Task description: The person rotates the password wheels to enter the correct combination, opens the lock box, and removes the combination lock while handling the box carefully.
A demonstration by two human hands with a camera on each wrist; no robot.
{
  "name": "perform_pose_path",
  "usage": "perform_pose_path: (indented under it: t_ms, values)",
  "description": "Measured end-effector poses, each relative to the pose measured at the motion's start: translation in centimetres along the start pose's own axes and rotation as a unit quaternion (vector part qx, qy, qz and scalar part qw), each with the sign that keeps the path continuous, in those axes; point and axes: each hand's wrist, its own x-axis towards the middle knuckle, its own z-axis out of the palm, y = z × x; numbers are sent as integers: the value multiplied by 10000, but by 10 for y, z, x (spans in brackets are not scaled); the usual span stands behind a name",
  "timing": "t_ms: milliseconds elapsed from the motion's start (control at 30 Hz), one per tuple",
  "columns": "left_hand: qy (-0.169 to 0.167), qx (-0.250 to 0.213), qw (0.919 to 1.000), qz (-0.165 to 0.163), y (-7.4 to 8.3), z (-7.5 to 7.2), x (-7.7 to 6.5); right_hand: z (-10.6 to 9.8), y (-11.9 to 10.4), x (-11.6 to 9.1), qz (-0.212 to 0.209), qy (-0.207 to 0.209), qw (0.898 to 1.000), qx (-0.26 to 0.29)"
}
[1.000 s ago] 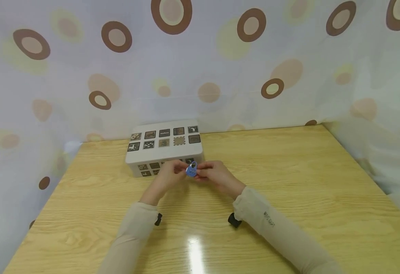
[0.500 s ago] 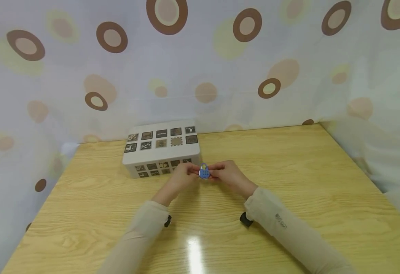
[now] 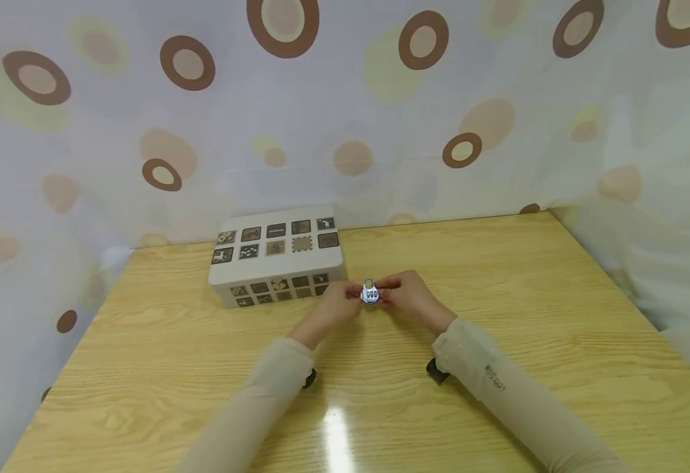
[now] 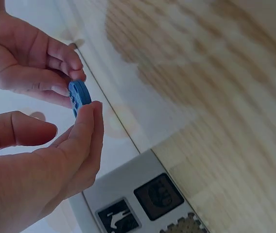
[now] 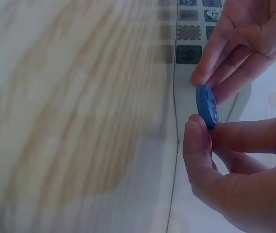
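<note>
A small blue combination padlock [image 3: 370, 295] is held up between both hands over the table, its dial face bright with glare in the head view. My right hand [image 3: 411, 295] pinches it by one edge between thumb and forefinger, as the right wrist view shows with the padlock [image 5: 206, 107] edge-on. Extended fingertips of my left hand [image 3: 339, 303] touch the opposite edge. In the left wrist view the left thumb [image 4: 28, 128] stands apart from the padlock [image 4: 79, 95], with a gap to the fingers.
A white box [image 3: 276, 263] with dark square pictures stands at the back left of the wooden table [image 3: 498, 295], just behind my left hand. A patterned curtain [image 3: 321, 131] hangs along the back and sides. Black straps [image 3: 437, 372] show at the wrists.
Both hands have moved right with the padlock, away from the front of the box. The padlock's face has turned from blue to bright with glare.
</note>
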Motion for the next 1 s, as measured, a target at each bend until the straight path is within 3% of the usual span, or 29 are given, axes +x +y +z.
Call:
perform_pose_path:
  t_ms: [133,167,200,333,367,433,533,600,633,767,1000]
  values:
    - [-70,-27,9998,-200,5,5,1,-4,4,4,87,68,9994,-334]
    - [-116,-6,9989,-459,31,1,-12,-4,6,5,101,78,9991,-415]
    - [-139,-39,9984,-539,33,2,-12,-5,7,6,118,86,9987,-484]
    - [-166,131,9978,-621,24,6,-2,-6,8,8,173,46,9981,-586]
    - [-133,309,9980,-532,23,6,-1,-6,8,8,155,22,9980,-609]
    - [-146,397,9988,-257,3,11,11,-6,8,8,135,7,9979,-641]
    - [-170,615,9978,-177,-1,12,16,-7,8,8,110,-14,9972,-741]
    - [-262,503,9979,-306,2,12,15,-8,7,8,144,-13,9968,-787]
    - [-290,562,9967,-511,16,10,8,-8,7,9,170,-19,9966,-812]
    - [-346,403,9966,-635,33,6,-3,-9,6,12,270,-26,9955,-905]
    - [-407,577,9950,-708,37,5,-3,-12,7,17,381,-96,9928,-1128]
